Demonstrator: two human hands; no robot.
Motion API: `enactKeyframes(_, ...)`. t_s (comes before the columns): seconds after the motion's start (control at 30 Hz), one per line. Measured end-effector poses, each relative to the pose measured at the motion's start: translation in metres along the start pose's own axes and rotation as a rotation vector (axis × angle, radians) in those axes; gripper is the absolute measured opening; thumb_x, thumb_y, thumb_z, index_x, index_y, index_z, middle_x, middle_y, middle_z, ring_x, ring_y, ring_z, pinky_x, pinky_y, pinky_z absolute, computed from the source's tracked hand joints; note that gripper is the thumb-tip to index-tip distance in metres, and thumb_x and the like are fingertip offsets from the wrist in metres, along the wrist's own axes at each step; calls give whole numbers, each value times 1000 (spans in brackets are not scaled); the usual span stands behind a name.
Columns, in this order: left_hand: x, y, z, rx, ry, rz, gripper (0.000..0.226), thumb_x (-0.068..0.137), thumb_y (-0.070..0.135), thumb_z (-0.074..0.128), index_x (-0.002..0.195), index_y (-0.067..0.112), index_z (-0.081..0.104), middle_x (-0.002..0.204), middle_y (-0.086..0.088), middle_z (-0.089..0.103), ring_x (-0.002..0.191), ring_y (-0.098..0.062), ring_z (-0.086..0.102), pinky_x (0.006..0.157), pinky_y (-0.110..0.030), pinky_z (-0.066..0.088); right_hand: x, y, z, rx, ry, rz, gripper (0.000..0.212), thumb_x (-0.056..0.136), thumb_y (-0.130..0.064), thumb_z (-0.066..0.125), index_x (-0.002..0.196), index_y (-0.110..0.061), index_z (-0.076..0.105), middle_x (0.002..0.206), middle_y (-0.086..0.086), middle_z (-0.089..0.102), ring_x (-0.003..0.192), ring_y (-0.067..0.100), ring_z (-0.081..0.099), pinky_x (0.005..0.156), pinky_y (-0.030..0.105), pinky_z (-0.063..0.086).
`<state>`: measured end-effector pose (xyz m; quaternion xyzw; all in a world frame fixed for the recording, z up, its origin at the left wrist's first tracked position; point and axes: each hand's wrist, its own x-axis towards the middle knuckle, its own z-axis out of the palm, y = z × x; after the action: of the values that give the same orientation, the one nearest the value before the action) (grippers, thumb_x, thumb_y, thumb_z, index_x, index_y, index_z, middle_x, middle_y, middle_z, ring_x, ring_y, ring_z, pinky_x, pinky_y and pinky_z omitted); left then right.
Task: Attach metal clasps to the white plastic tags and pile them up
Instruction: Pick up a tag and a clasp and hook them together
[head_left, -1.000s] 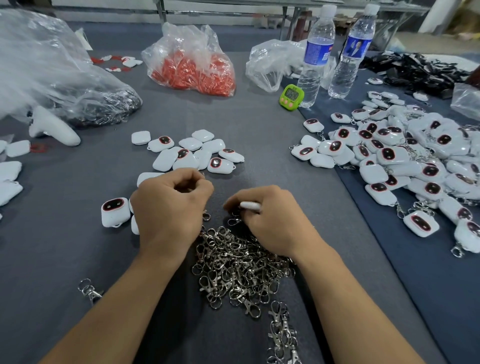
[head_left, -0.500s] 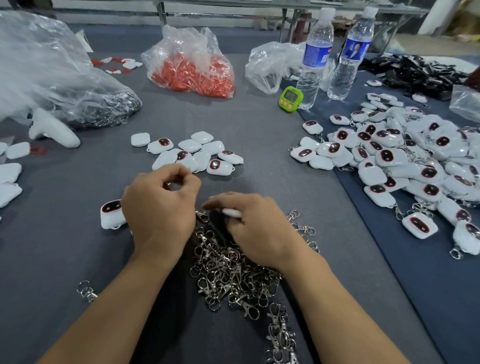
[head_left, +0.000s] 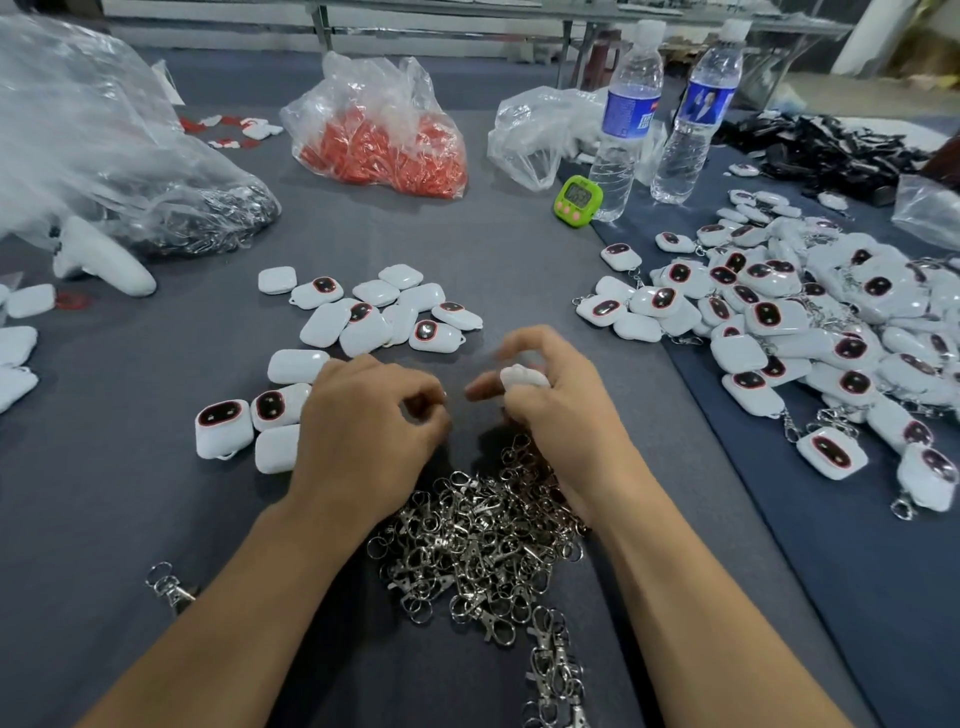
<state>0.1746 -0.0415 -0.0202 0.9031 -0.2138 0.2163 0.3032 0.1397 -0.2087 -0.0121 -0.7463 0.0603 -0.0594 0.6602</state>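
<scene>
Over the last second the right hand (head_left: 558, 415) has come up off the heap of metal clasps (head_left: 478, 545) and turned. The white tag (head_left: 523, 375), which it had been pressing low against the heap, now sits raised and in plain sight, pinched between its thumb and curled fingers. Its forefinger is lifted and blurred. The left hand (head_left: 358, 436) has drawn back a little to the left, so a gap has opened between the two hands where they had been nearly touching. Its fingers are curled with the thumb against the forefinger. Whether a clasp is pinched there cannot be told, and no clasp can be made out hanging from the held tag. The change suggests the fitting of this one tag is either just done or about to be tried again. If it is done, the tag belongs on the finished pile (head_left: 810, 332), well apart to the right, where tags already carry clasps. The bare tags (head_left: 363, 317) lie just beyond the hands, with a few more beside the left hand, so plenty of work remains.
</scene>
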Motion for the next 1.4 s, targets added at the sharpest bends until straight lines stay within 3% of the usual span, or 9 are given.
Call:
enactKeyframes(0.1, -1, -2, 3, 17, -68, 13, 16, 67, 17, 89, 77, 23, 79, 72, 5, 69, 75, -15, 50, 74, -30, 37, 2, 5, 1, -124, 123, -27, 32, 89, -5, 51, 86, -35, 44, 97, -8, 77, 73, 17, 68, 62, 40, 52)
enactKeyframes(0.23, 3, -4, 3, -41, -169, -27, 10, 72, 22, 85, 79, 26, 79, 73, 9, 67, 81, -19, 54, 76, -35, 44, 1, 7, 1, -350, 94, -71, 30, 90, -8, 60, 90, -38, 63, 90, -10, 74, 81, 17, 71, 75, 44, 60)
enactKeyframes(0.37, 4, -5, 2, -82, -204, -48, 9, 73, 24, 84, 80, 28, 80, 70, 11, 64, 79, -15, 54, 75, -36, 45, 3, 7, 0, -362, 92, -74, 28, 93, -14, 62, 108, -39, 64, 72, -8, 71, 69, 11, 66, 63, 28, 52)
enactKeyframes(0.47, 5, -8, 2, -98, -230, -55, 9, 75, 26, 83, 82, 31, 80, 67, 16, 60, 77, -11, 52, 72, -34, 43, 4, 6, -2, -363, 73, -66, 25, 93, -14, 62, 103, -36, 57, 59, -9, 65, 54, 6, 54, 50, 15, 38)
enactKeyframes(0.6, 6, -10, 2, -130, -249, -52, 11, 75, 36, 76, 84, 33, 79, 68, 15, 61, 76, -7, 51, 70, -32, 39, 4, 6, -2, -356, 62, -88, 18, 98, -17, 62, 101, -35, 64, 58, -12, 64, 50, 3, 53, 47, 12, 37)
enactKeyframes(0.77, 5, -12, 2, -131, -274, -50, 16, 74, 39, 70, 85, 33, 79, 70, 10, 63, 78, -10, 51, 71, -34, 41, 5, 8, 0, -374, 54, -106, 20, 96, -19, 65, 98, -38, 66, 65, -4, 67, 59, 11, 58, 58, 28, 48)
enactKeyframes(0.97, 5, -13, 3, -131, -265, -30, 10, 76, 34, 75, 85, 32, 80, 69, 11, 62, 77, -10, 50, 70, -34, 41, 3, 8, 2, -291, 115, -69, 17, 99, -19, 64, 102, -36, 67, 66, -9, 68, 58, 5, 59, 50, 12, 40)
enactKeyframes(1.2, 5, -14, 5, -99, -267, -8, 12, 79, 27, 81, 88, 33, 80, 69, 12, 60, 77, -10, 50, 69, -30, 36, 3, 6, 1, -283, 91, -70, 21, 96, -14, 66, 97, -36, 66, 66, -10, 70, 54, 5, 59, 49, 16, 43)
enactKeyframes(1.4, 4, -12, 4, -70, -262, -8, 12, 80, 27, 80, 91, 31, 81, 72, 9, 63, 82, -17, 53, 74, -37, 44, 4, 7, 4, -357, 91, -99, 21, 95, -18, 67, 95, -38, 64, 70, -8, 72, 59, 8, 59, 56, 23, 45)
